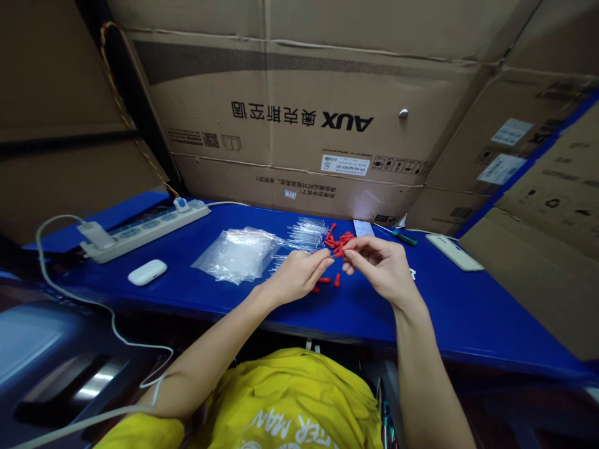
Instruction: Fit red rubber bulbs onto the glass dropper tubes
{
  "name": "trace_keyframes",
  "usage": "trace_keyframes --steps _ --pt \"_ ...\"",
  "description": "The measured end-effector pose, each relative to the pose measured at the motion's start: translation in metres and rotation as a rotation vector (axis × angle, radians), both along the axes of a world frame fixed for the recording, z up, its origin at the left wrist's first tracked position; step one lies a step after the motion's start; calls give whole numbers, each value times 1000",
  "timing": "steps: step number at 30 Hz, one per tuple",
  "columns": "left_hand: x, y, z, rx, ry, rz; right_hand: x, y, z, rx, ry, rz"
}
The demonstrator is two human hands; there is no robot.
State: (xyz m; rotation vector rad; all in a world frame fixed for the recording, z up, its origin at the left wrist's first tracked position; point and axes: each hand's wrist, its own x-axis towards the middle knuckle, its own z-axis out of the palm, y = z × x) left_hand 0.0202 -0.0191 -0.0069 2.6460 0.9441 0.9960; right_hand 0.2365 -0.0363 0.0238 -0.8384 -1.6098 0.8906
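My left hand (pixel 299 274) is closed in a pinch on a thin clear glass dropper tube, most of it hidden by the fingers. Facing it, my right hand (pixel 386 268) pinches a red rubber dropper bulb (pixel 347 249), held close to the tube's end. Whether the two are joined cannot be made out. Just behind the hands lies a heap of red bulbs (pixel 330 242). A few loose bulbs (pixel 337 280) rest on the near side. Left of the heap, many clear glass tubes (pixel 306 232) lie in a bundle, some partly covered by my left hand.
A clear plastic bag (pixel 238 255) lies on the blue table (pixel 472 312). To the left are a white earbud case (pixel 147 272) and a power strip (pixel 150 229) with a cable. A screwdriver (pixel 405 237) and a phone (pixel 453 252) lie right. Cardboard (pixel 299 81) walls the back.
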Motion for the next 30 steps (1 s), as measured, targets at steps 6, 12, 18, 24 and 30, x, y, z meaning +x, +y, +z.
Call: trace_keyframes --steps 6,12,18,24,30 --pt "-1 1 1 -10 2 22 1 4 -1 7 13 4" --pt "-4 3 2 -32 -7 37 5 5 0 -12 35 38" --pt "-6 0 16 -282 -131 -177 12 5 -1 -2 53 45" --pt "-8 -1 20 -325 -119 -204 13 5 -1 -23 59 55" --pt "-9 0 18 -296 -104 -198 14 7 -4 -23 23 54"
